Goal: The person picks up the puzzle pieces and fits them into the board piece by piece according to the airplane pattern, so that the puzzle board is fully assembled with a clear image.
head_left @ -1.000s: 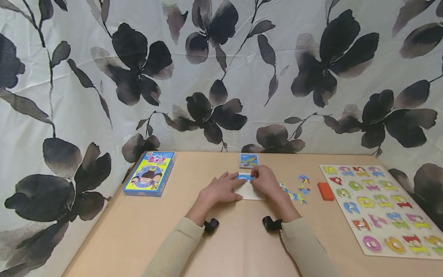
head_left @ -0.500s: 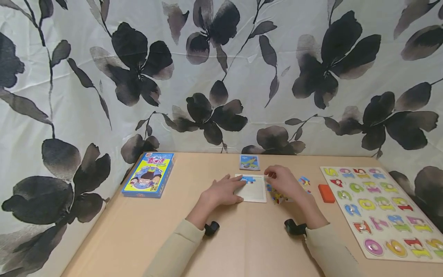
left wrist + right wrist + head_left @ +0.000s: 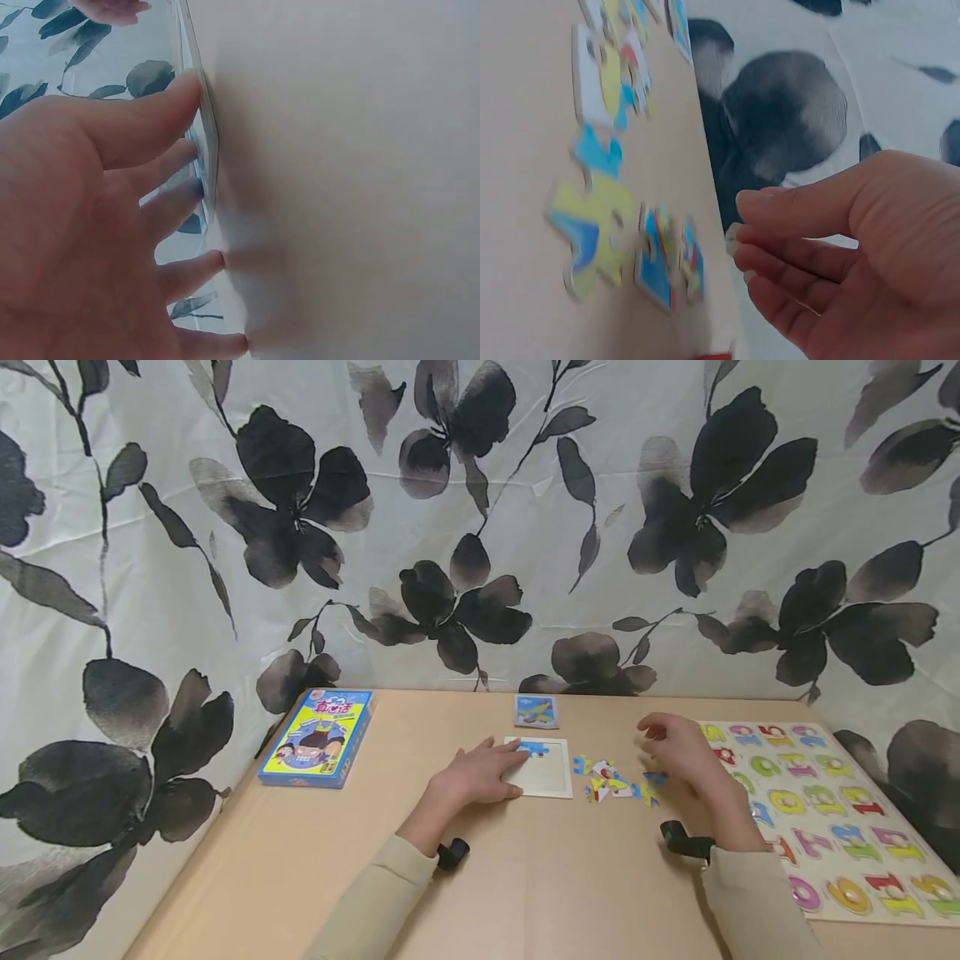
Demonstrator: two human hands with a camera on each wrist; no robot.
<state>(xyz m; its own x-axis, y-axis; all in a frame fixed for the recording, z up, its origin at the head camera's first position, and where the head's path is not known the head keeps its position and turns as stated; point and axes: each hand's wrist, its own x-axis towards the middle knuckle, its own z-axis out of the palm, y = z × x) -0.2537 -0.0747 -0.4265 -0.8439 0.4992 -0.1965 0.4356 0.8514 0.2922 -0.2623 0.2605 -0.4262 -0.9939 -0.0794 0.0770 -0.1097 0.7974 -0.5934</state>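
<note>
My left hand (image 3: 482, 777) rests with spread fingers on the left side of a small white puzzle tray (image 3: 551, 778). Blue puzzle pieces (image 3: 536, 749) lie along the tray's top edge. In the left wrist view, the thumb and two fingers touch the tray's edge, and the other fingertips meet the table. To the right of the tray is a pile of loose jigsaw pieces (image 3: 617, 788). My right hand (image 3: 693, 764) hovers beyond that pile, near the number board. Its fingers are loosely bent, with nothing visible between them; the right wrist view shows yellow and blue jigsaw pieces (image 3: 596, 232) beside it.
A picture card (image 3: 536, 712) of a yellow plane stands behind the tray. A blue and yellow box (image 3: 318, 739) lies at the left. The number board (image 3: 847, 827) covers the right side. Part of a red block (image 3: 716, 356) shows in the right wrist view.
My right hand has left the tray's blue pieces and moved right, past the loose pieces, to the number board's edge, covering the red block. The left hand has stayed on the tray.
</note>
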